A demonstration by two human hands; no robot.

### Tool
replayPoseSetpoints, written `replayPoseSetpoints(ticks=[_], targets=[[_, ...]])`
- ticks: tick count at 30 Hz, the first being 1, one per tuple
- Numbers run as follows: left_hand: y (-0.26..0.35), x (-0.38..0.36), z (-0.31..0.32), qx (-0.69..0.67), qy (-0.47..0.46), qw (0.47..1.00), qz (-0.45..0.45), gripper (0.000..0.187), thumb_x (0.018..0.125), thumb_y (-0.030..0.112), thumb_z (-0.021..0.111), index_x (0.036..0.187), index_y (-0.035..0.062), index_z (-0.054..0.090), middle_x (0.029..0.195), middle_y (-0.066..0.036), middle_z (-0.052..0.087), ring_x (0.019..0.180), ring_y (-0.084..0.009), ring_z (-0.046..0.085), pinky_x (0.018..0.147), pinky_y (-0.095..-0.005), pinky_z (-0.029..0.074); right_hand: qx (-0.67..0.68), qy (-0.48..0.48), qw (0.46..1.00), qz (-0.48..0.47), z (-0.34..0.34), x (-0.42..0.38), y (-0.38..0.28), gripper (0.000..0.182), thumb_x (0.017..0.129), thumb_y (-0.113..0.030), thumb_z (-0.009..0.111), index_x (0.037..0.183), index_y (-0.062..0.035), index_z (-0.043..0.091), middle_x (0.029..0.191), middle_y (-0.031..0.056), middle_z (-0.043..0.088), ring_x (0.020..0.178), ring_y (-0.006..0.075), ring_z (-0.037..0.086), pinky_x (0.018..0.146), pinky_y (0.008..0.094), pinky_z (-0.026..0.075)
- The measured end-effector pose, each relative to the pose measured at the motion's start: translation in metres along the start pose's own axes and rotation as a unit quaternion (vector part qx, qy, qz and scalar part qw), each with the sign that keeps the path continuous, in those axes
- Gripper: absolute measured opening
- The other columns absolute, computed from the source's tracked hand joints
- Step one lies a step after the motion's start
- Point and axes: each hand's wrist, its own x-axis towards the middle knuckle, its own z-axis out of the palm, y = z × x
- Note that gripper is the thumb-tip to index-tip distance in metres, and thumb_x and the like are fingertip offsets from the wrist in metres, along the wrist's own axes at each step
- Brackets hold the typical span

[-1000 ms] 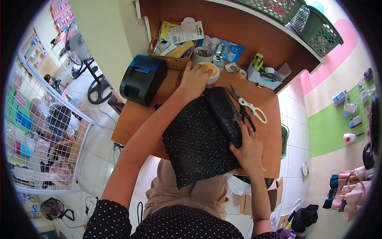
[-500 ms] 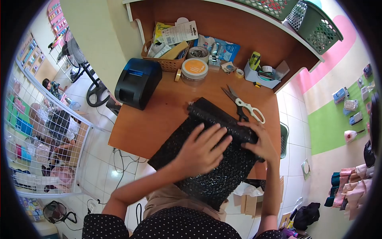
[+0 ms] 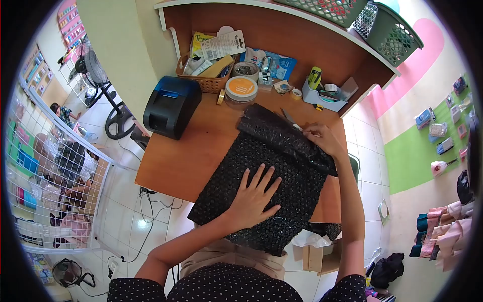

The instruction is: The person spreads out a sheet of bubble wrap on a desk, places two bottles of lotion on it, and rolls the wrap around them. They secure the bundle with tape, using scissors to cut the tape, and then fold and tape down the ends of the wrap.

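Observation:
A sheet of black bubble wrap [image 3: 282, 221] lies over the front of the wooden desk and hangs past its edge toward my lap. Its far end is folded into a loose, flattened roll [image 3: 287, 133]. My left hand [image 3: 255, 199] rests flat on the sheet with fingers spread. Just beyond the roll's far right edge, my right hand [image 3: 324, 140] has its fingers bent closed around the handle of the scissors [image 3: 289, 117]. The scissors' blades point away to the left; most of the handle is hidden by the hand and the wrap.
A black printer [image 3: 172, 107] stands at the desk's left. Along the back are a wicker basket [image 3: 205, 83], an orange-lidded jar [image 3: 241, 89], a tape roll [image 3: 296, 94] and a grey organizer box [image 3: 324, 98]. A white wire grid [image 3: 65, 201] and another person [image 3: 64, 115] are at far left.
My left hand has moved down and flattened onto the sheet. My right hand has left the roll's right end and reached up to the scissors. The roll has loosened and flattened.

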Motion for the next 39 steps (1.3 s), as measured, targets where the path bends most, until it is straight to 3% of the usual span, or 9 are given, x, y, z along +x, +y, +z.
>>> replayPoseSetpoints(ticks=[9,18,20,23,26,32,35,37,39], targets=[[0.006,-0.003,0.002,-0.002,-0.001,1.0,-0.012,0.063,0.088,0.044,0.046,0.136,0.0054,0.034,0.144,-0.021,0.018,0.135,-0.0369,0.011,0.105,-0.0583,0.01,-0.142,-0.039,0.988,0.047,0.003,0.035,-0.017,0.016,0.073,-0.016,0.068,0.078,-0.0008,0.067,0.078,0.0183,0.064,0.073,0.0299,0.062,0.068,0.0376,0.048],[0.018,-0.01,0.008,-0.004,0.013,0.999,-0.035,0.062,0.089,0.043,0.044,0.136,0.0044,0.032,0.144,-0.021,0.018,0.135,-0.0377,0.012,0.104,-0.0593,0.011,-0.199,-0.084,0.976,0.024,0.019,0.076,-0.028,0.019,0.069,-0.019,0.07,0.08,-0.0063,0.062,0.09,0.0146,0.06,0.098,0.031,0.054,0.082,0.0396,0.043],[0.02,-0.011,0.009,0.0,0.016,0.999,-0.036,0.062,0.089,0.043,0.044,0.136,0.0046,0.032,0.144,-0.021,0.018,0.134,-0.0378,0.013,0.104,-0.0594,0.011,-0.198,-0.01,0.979,-0.053,0.026,0.088,-0.014,0.023,0.069,-0.021,0.07,0.084,-0.006,0.062,0.094,0.015,0.06,0.098,0.0307,0.054,0.081,0.0403,0.043],[0.021,-0.011,0.009,0.002,0.022,0.999,-0.04,0.062,0.088,0.043,0.044,0.136,0.005,0.033,0.144,-0.021,0.018,0.134,-0.0379,0.014,0.103,-0.0593,0.012,-0.178,-0.04,0.983,-0.035,0.027,0.105,-0.02,0.036,0.067,-0.026,0.072,0.096,-0.0071,0.061,0.099,0.0155,0.059,0.101,0.0307,0.053,0.084,0.0403,0.042],[0.021,-0.014,0.007,-0.007,0.024,0.999,-0.043,0.063,0.087,0.044,0.046,0.136,0.0054,0.034,0.144,-0.021,0.019,0.134,-0.038,0.015,0.103,-0.0592,0.013,-0.065,-0.031,0.997,-0.038,0.012,0.065,-0.085,0.053,0.064,-0.027,0.075,0.11,-0.0081,0.057,0.101,0.0156,0.057,0.106,0.0312,0.051,0.087,0.039,0.042],[0.034,-0.023,0.004,0.001,0.013,0.998,-0.054,0.064,0.085,0.044,0.048,0.135,0.0053,0.035,0.142,-0.02,0.022,0.131,-0.0368,0.021,0.101,-0.0584,0.017,-0.309,-0.026,0.944,-0.109,0.029,-0.024,-0.096,0.072,0.06,-0.036,0.076,0.121,-0.0085,0.049,0.115,0.0174,0.052,0.102,0.0348,0.054,0.089,0.038,0.044],[0.043,-0.027,-0.003,-0.002,0.001,0.999,-0.047,0.061,0.085,0.042,0.05,0.132,0.0046,0.038,0.137,-0.02,0.029,0.126,-0.0351,0.028,0.098,-0.0555,0.023,-0.198,-0.111,0.972,-0.054,0.01,-0.007,-0.082,0.068,0.061,-0.032,0.073,0.119,-0.005,0.049,0.109,0.0172,0.055,0.1,0.0324,0.055,0.087,0.0338,0.044],[0.042,-0.019,-0.015,-0.005,-0.01,0.999,-0.041,0.059,0.084,0.041,0.051,0.129,0.0039,0.04,0.133,-0.019,0.033,0.123,-0.0339,0.031,0.096,-0.053,0.026,0.043,-0.2,0.979,-0.019,-0.002,0.019,-0.052,0.062,0.061,-0.024,0.068,0.116,-0.0007,0.051,0.1,0.017,0.058,0.098,0.0281,0.056,0.085,0.03,0.043],[0.031,0.005,-0.036,-0.115,-0.057,0.984,-0.12,0.055,0.084,0.037,0.053,0.125,0.0021,0.044,0.127,-0.018,0.037,0.118,-0.0314,0.035,0.093,-0.0473,0.03,0.051,-0.222,0.974,0.019,-0.01,0.043,-0.048,0.06,0.062,-0.022,0.064,0.116,0.0003,0.052,0.1,0.0177,0.059,0.097,0.0271,0.056,0.083,0.0298,0.043]])
